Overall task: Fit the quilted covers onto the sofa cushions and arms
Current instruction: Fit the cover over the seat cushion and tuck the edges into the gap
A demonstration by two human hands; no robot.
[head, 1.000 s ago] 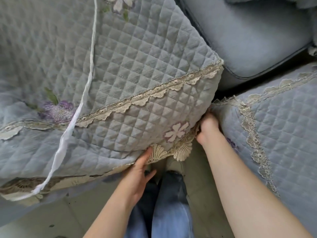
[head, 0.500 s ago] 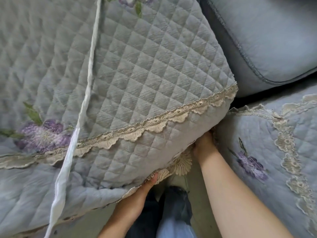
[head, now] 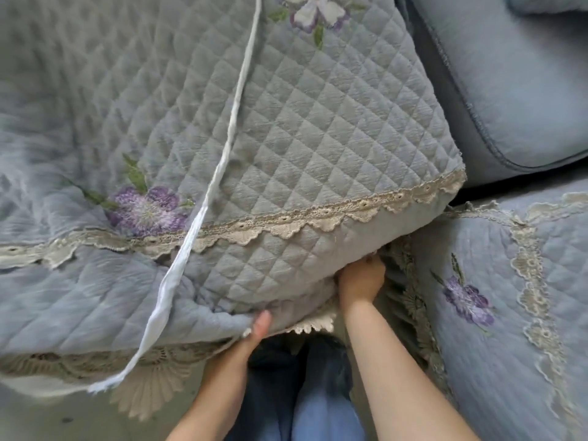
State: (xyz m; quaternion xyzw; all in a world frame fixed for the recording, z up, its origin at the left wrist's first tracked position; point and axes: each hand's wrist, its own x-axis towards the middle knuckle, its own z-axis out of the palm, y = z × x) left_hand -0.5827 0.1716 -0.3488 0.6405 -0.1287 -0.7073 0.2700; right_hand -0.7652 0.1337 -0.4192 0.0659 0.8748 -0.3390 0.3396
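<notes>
A seat cushion in a grey-blue quilted cover point(head: 311, 128) with lace trim and purple embroidered flowers fills the left and middle, its front corner raised. My left hand point(head: 254, 329) reaches under the cover's lower front edge; only the thumb and wrist show, the fingers are hidden beneath the fabric. My right hand point(head: 361, 278) is pushed into the gap at the cushion's right corner, fingers buried under the cover. A white tie strap point(head: 203, 198) lies diagonally across the cover. To the right lies a second covered cushion point(head: 515, 329).
A bare blue back cushion point(head: 515, 81) stands at the top right. My legs in jeans point(head: 305, 393) are below between my arms. Pale floor point(head: 63, 418) shows at the bottom left, under the hanging lace fringe point(head: 149, 386).
The cushion's front corner has come nearer and higher in view. My left hand slid further under the cover's edge, and my right hand stayed wedged at the right corner.
</notes>
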